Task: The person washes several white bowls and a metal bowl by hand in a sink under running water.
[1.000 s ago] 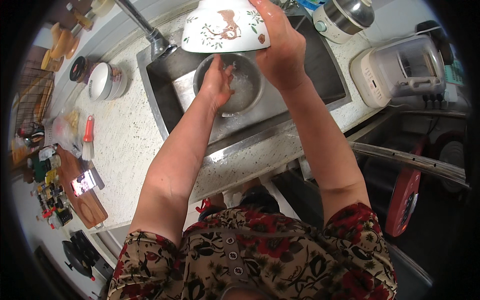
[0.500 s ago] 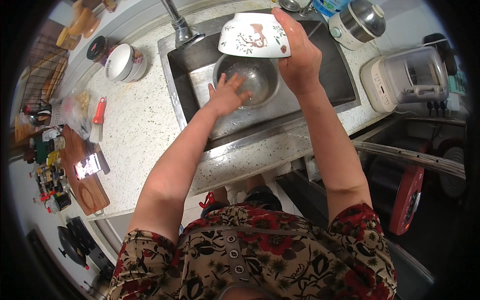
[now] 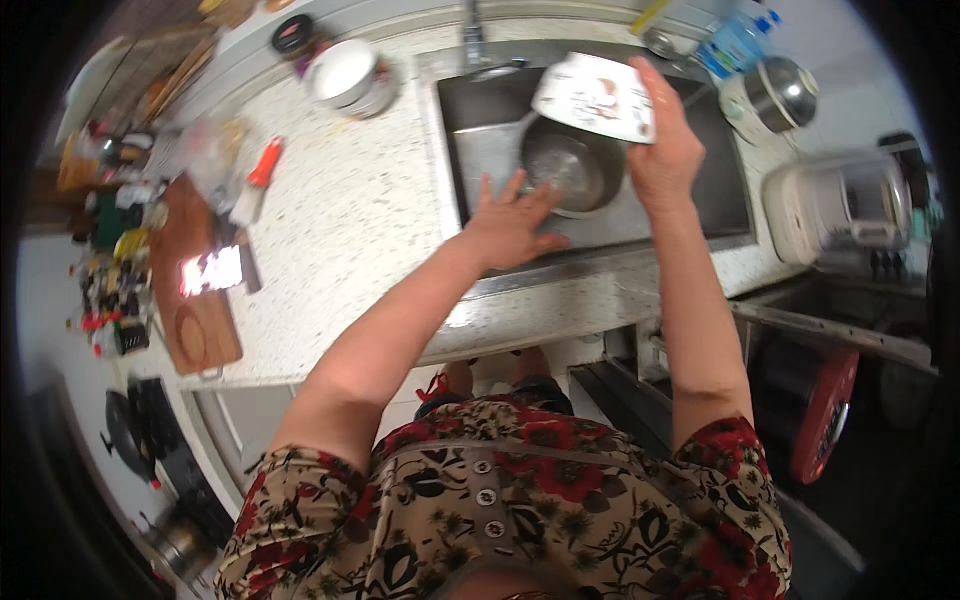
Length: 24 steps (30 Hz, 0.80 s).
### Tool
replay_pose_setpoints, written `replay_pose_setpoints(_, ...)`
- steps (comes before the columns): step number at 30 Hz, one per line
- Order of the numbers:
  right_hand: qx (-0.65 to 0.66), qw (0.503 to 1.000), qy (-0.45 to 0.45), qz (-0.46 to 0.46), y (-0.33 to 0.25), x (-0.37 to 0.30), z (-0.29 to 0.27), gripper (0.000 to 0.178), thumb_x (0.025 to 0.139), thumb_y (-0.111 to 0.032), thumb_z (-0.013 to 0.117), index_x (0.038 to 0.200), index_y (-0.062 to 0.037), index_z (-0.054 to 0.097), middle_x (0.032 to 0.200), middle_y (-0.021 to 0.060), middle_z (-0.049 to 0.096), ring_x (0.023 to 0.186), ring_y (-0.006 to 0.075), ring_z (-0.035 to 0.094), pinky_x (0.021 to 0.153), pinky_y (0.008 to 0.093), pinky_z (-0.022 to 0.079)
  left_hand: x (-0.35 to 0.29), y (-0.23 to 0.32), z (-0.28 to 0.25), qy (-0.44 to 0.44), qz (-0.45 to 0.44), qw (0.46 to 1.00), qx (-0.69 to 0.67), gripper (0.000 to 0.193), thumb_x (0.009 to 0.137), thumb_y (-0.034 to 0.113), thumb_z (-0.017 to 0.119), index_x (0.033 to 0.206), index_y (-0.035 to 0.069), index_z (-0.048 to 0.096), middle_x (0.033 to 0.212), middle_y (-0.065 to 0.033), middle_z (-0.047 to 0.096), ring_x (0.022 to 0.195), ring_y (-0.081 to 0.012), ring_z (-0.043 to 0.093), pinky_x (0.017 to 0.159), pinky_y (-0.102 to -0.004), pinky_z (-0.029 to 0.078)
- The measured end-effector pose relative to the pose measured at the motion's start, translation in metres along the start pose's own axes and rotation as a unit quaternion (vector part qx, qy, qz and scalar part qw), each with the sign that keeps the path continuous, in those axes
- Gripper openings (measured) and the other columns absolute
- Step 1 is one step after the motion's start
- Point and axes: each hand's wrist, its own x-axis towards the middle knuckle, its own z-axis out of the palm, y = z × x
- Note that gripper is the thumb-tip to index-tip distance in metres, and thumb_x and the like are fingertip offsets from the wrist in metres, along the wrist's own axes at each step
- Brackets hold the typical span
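My right hand grips a white bowl by its right side, tilted above the sink. Brown and dark leafy patterns mark the bowl's outside; its inside is turned from view. Under it, a round metal basin with water in it rests in the steel sink. My left hand, empty and with fingers spread, hovers over the near left part of the sink beside the basin.
Stacked white bowls and a dark-lidded jar stand on the left counter. Nearby lie an orange-handled brush, a wooden board and a lit phone. A faucet rises behind the sink; a pale appliance stands at right.
The whole view has shifted, so the sink and counter appear further right. The bowl stays in my right hand and leans more to the right. My left hand has drawn back from over the basin.
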Motion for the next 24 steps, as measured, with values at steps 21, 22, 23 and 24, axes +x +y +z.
replay_pose_setpoints(21,-0.071,0.995,-0.075,0.013,-0.063,0.007,-0.019,0.057,0.079,0.009,0.05,0.131,-0.0142,0.05,0.122,0.0048,0.06,0.104,0.0243,0.062,0.083,0.0315,0.05,-0.085,-0.02,-0.005,0.041,0.047,0.994,-0.089,0.08,0.088,0.064,0.041,0.149,0.02,0.013,0.154,-0.0055,0.019,0.141,-0.0365,0.012,0.11,-0.0624,0.005)
replay_pose_setpoints(22,-0.061,0.996,-0.07,0.011,-0.061,0.008,-0.019,0.058,0.078,0.011,0.048,0.131,-0.014,0.05,0.121,0.0053,0.061,0.102,0.0254,0.062,0.081,0.0323,0.05,-0.085,-0.018,-0.004,0.039,0.042,0.994,-0.091,0.08,0.088,0.064,0.041,0.149,0.02,0.013,0.154,-0.0052,0.019,0.141,-0.0362,0.011,0.11,-0.0621,0.005)
replay_pose_setpoints(23,-0.061,0.995,-0.072,0.016,-0.06,0.007,-0.019,0.058,0.078,0.011,0.048,0.131,-0.014,0.05,0.121,0.0055,0.061,0.102,0.0257,0.062,0.081,0.0326,0.05,-0.087,-0.015,-0.003,0.036,0.036,0.994,-0.093,0.08,0.088,0.064,0.041,0.149,0.02,0.013,0.154,-0.0049,0.018,0.141,-0.0358,0.011,0.11,-0.062,0.005)
replay_pose_setpoints(24,-0.06,0.995,-0.075,0.019,-0.057,0.007,-0.019,0.058,0.078,0.011,0.048,0.131,-0.0141,0.05,0.121,0.0057,0.061,0.102,0.0259,0.062,0.08,0.0328,0.05,-0.088,-0.013,-0.002,0.033,0.029,0.994,-0.096,0.08,0.088,0.064,0.041,0.149,0.021,0.013,0.154,-0.0046,0.018,0.141,-0.0355,0.011,0.11,-0.0619,0.004)
